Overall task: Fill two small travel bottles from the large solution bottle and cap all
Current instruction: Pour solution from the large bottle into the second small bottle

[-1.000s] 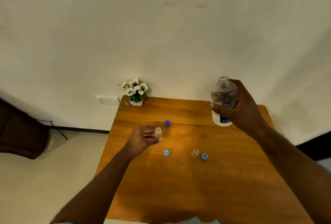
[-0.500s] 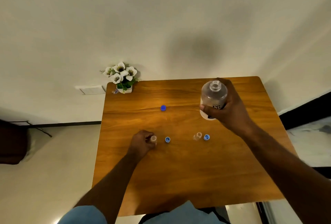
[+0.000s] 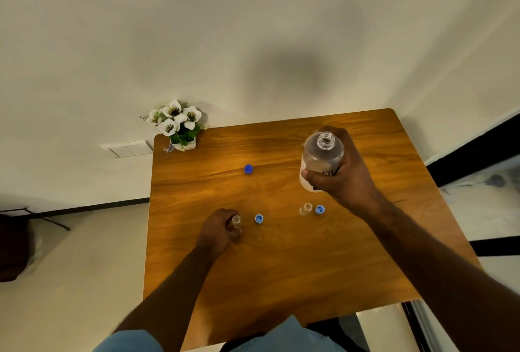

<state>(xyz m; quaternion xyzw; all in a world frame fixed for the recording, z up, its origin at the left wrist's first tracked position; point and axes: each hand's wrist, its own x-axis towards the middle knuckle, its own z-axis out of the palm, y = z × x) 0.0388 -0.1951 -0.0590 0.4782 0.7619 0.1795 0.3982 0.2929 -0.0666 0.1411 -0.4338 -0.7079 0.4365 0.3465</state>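
Fingers (image 3: pixel 225 227) still round small bottle (image 3: pixel 236 222), as before.

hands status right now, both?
Left hand: curled round a small travel bottle standing on the table.
Right hand: gripping the large solution bottle, uncapped.

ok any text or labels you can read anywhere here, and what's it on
Large clear plastic solution bottle held by the right hand: dark print on its white label, too blurred and half covered to read.
Small clear travel bottles, blue caps, wooden table, white flower pot: no text visible.
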